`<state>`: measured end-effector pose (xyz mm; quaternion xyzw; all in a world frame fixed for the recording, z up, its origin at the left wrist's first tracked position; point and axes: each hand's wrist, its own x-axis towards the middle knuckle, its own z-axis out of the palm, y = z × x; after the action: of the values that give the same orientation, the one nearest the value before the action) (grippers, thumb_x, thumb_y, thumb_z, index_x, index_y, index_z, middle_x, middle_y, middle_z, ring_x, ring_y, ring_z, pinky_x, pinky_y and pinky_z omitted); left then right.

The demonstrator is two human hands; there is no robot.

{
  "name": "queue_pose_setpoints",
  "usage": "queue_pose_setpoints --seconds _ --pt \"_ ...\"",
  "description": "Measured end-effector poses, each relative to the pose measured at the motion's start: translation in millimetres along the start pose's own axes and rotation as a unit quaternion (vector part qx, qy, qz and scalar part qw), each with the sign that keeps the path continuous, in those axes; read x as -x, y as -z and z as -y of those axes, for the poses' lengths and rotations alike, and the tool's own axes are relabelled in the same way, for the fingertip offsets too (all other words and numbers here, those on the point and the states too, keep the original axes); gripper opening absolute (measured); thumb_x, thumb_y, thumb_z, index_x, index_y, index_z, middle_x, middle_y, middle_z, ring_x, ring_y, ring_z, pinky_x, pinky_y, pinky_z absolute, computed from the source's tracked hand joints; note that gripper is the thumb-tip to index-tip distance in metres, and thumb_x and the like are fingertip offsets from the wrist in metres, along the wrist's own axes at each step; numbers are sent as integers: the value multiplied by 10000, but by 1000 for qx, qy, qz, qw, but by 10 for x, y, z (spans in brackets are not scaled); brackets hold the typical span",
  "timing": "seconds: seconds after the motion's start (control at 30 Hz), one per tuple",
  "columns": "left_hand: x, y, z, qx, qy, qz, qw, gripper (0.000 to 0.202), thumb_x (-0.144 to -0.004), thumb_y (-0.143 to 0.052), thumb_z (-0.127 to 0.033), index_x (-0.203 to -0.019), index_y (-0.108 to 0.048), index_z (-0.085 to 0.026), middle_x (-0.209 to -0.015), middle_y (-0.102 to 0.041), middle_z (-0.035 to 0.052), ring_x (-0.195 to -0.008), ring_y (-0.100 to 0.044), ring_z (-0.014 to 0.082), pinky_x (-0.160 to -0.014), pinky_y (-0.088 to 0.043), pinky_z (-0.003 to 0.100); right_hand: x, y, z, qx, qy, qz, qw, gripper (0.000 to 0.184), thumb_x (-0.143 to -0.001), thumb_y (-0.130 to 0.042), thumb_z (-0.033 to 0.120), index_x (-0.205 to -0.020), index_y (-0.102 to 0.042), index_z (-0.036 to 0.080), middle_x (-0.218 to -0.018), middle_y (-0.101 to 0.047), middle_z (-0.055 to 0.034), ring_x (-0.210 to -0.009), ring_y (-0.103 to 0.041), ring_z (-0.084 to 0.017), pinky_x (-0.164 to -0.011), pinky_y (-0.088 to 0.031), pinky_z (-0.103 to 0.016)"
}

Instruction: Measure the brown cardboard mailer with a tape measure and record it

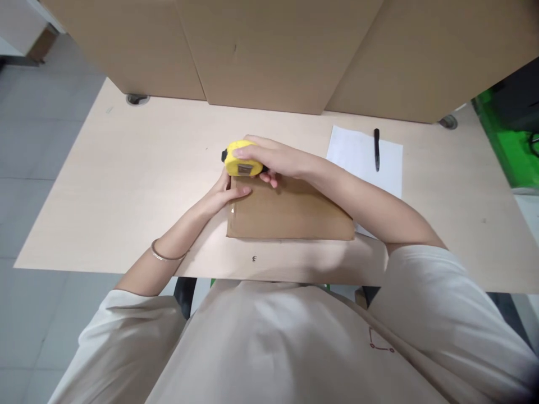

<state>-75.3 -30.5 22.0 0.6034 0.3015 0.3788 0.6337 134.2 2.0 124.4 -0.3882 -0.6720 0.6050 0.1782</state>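
Note:
A closed brown cardboard box (290, 216) lies flat on the table in front of me. My left hand (223, 193) grips its left end, thumb pressed on the top face and fingers down the far-left side, partly hidden. Above the box's far left corner, my right hand (273, 157) is wrapped around a yellow tape measure (243, 159) with black parts. Its thumb rests on the case, and some fingers curl beneath it near the box top. Whether any blade is pulled out, I cannot tell.
To the right of the box lies a white sheet of paper (362, 154), partly under my right forearm, with a black pen (377, 150) on it. Tall cardboard panels (269, 62) stand along the far edge of the light wooden table (105, 213).

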Motion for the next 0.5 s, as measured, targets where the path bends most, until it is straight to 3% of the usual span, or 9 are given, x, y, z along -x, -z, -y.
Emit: queue_pose_setpoints --seconds 0.07,0.13,0.2,0.37,0.43,0.5 --pt "-31 16 -61 15 -9 54 998 419 -929 -858 -472 -1249 -737 -231 -1331 -792 123 -1408 -691 378 -1268 -513 551 -101 -31 -3 34 2 13 999 528 -1042 -643 742 -1073 -530 227 -815 -570 4 -521 -467 -110 -394 -340 -226" --pt "-46 39 -107 15 -1 69 997 416 -929 -867 -482 -1243 -759 -231 -1325 -802 120 -1399 -701 380 -1266 -518 543 -109 -32 29 74 -6 9 997 518 -1043 -656 727 -1048 -547 220 -833 -583 -6 -532 -475 -106 -405 -344 -226" --pt "-38 73 -122 0 19 54 998 494 -901 -899 -495 -1284 -741 -225 -1372 -791 125 -1423 -687 387 -1270 -513 542 -58 -3 89 108 -20 -4 994 456 -1044 -692 655 -1022 -581 214 -866 -613 -25 -575 -506 -115 -425 -365 -232" --pt "11 152 -75 -44 101 -44 993 848 -742 -1013 -542 -1437 -614 -264 -1545 -702 127 -1538 -593 426 -1256 -515 554 121 149 182 130 -45 -18 990 381 -988 -768 581 -973 -660 216 -935 -668 -58 -699 -568 -159 -476 -388 -256" --pt "-7 158 -49 -39 100 -51 993 782 -755 -982 -611 -1381 -658 -271 -1495 -736 110 -1523 -606 423 -1256 -515 556 170 193 172 133 -52 -27 989 380 -977 -773 579 -943 -663 217 -913 -664 -60 -695 -560 -164 -481 -376 -266" --pt "-46 156 -19 -3 85 -56 995 670 -859 -820 -763 -1279 -730 -250 -1437 -778 107 -1504 -623 415 -1285 -489 564 197 209 151 132 -52 -33 989 382 -975 -773 575 -919 -657 215 -904 -666 -62 -695 -562 -163 -485 -365 -266"
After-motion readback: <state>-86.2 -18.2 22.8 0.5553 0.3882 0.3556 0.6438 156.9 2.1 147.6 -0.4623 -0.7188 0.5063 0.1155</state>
